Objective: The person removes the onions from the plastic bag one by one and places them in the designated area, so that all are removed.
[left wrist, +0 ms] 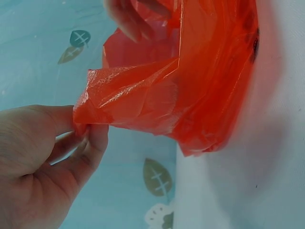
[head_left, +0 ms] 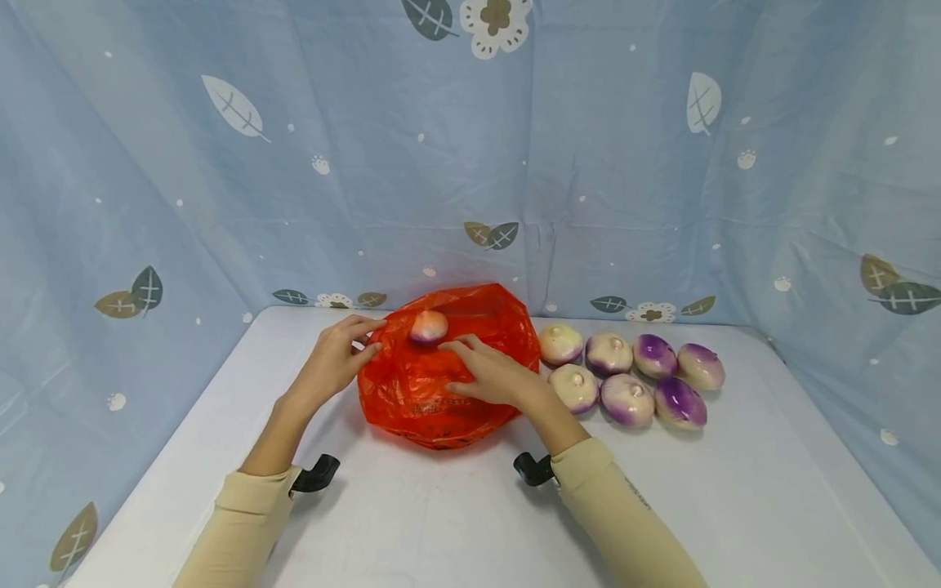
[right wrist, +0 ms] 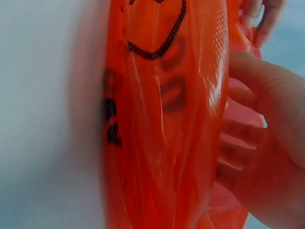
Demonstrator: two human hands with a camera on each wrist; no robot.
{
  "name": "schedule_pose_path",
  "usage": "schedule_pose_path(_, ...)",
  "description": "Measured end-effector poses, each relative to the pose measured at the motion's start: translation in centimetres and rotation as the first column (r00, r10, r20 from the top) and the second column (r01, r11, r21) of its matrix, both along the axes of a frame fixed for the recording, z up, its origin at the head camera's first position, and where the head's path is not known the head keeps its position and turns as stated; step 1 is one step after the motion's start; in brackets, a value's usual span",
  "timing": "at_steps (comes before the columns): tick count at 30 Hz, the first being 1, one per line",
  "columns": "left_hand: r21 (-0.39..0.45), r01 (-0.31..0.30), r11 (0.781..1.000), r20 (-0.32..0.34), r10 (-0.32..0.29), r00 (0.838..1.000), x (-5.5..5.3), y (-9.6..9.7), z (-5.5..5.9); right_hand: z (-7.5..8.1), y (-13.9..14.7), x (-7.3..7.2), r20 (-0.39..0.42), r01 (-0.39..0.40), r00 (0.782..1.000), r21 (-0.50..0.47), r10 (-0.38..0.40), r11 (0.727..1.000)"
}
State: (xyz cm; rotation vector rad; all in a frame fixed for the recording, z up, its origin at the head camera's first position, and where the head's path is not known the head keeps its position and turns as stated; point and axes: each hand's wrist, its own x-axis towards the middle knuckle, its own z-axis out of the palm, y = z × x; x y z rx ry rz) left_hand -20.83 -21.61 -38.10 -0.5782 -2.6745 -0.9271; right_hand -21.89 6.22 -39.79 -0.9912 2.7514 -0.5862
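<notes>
A red plastic bag (head_left: 430,384) with dark printing lies on the white table, its mouth spread wide. At the left of its rim, my left hand (head_left: 332,359) pinches the thin plastic between thumb and fingers; the pinched edge (left wrist: 82,114) shows in the left wrist view. One purple-and-white turnip (head_left: 429,327) is in the bag, toward the back. My right hand (head_left: 488,371) reaches over the right rim into the mouth, fingers apart and loosely bent, fingertips close to that turnip. In the right wrist view, the bag's side (right wrist: 167,119) partly hides the right fingers (right wrist: 243,129).
Several glossy turnips (head_left: 627,400) stand in two rows on the table, just right of the bag and near the right forearm. A blue patterned curtain (head_left: 412,180) hangs behind and at both sides. Black wrist mounts (head_left: 316,474) stick out inward from the sleeves.
</notes>
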Motion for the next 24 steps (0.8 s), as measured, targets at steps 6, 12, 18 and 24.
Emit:
schedule_pose_path(6,-0.006,-0.007,1.0,-0.018,0.007,1.0,0.0,-0.2,0.0,-0.7,-1.3,-0.6,-0.005,0.011,1.0,0.01,-0.011,1.0)
schedule_pose_path(12,-0.005,-0.001,1.0,-0.017,0.001,1.0,-0.1,-0.3,0.1,-1.0,-2.1,-0.7,0.024,0.026,0.999,0.009,-0.026,1.0)
schedule_pose_path(18,-0.007,-0.004,1.0,-0.003,0.004,1.0,0.0,-0.3,0.2,-0.8,-2.6,-0.9,0.034,0.04,0.999,-0.014,-0.039,0.999)
schedule_pose_path(24,-0.011,-0.005,1.0,0.014,0.005,1.0,0.0,-0.2,0.1,-1.2,-2.9,-1.3,0.053,0.072,0.996,0.041,-0.074,0.997)
